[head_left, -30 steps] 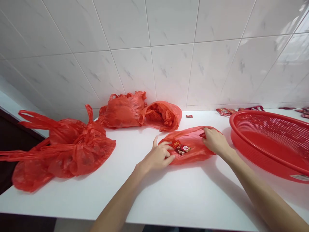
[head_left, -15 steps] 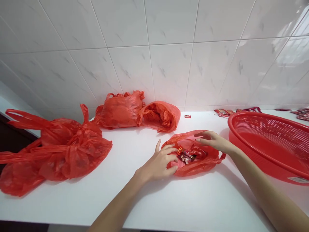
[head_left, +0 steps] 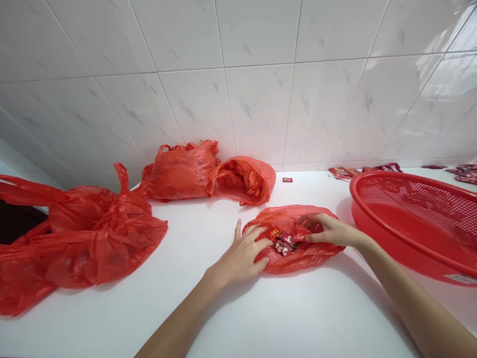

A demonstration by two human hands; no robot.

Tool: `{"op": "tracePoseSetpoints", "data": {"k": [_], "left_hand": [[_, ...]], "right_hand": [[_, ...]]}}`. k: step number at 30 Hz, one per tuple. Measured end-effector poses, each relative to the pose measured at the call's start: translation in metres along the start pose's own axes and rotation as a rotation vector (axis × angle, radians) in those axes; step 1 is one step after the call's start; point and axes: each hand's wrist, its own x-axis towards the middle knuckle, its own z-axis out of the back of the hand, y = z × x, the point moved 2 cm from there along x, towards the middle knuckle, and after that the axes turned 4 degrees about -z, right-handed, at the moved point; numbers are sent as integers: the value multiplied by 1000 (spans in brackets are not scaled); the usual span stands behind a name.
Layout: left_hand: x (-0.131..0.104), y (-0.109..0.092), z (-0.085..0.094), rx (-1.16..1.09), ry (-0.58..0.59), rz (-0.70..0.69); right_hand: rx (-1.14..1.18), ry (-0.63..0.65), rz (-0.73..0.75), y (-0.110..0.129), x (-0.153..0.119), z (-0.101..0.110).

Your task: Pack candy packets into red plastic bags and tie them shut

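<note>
An opened red plastic bag (head_left: 298, 263) lies on the white table, its mouth facing up. Several small wrapped packets (head_left: 283, 243) in red and dark maroon rest inside it. At the bag's left edge, my left hand (head_left: 244, 253) has its fingers spread over the rim. My right hand (head_left: 328, 229) reaches in from the right, its thumb and fingers closed on a shiny red packet (head_left: 301, 232) in the bag.
A red perforated basket (head_left: 410, 228) stands at the right. Tied red bags (head_left: 93, 228) lie at the left, with a full bag (head_left: 182, 171) and a crumpled bag (head_left: 246, 179) by the wall. Loose packets (head_left: 343, 173) and one small packet (head_left: 287, 180) lie behind.
My right hand has moved down and left into the bag and taken hold of the red packet. My left hand stays at the left rim. The view has shifted slightly.
</note>
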Motion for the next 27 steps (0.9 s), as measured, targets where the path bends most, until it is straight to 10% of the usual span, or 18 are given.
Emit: {"op": "tracePoseSetpoints", "data": {"k": [9, 17, 27], "left_hand": [[3, -4, -2, 34, 20, 29], [6, -3, -4, 31, -142, 149], [11, -14, -8, -120, -401, 97]], "right_hand": [[840, 93, 4, -5, 4, 5], [948, 125, -116, 4, 9, -34], [780, 411, 138, 31, 2, -65]]}}
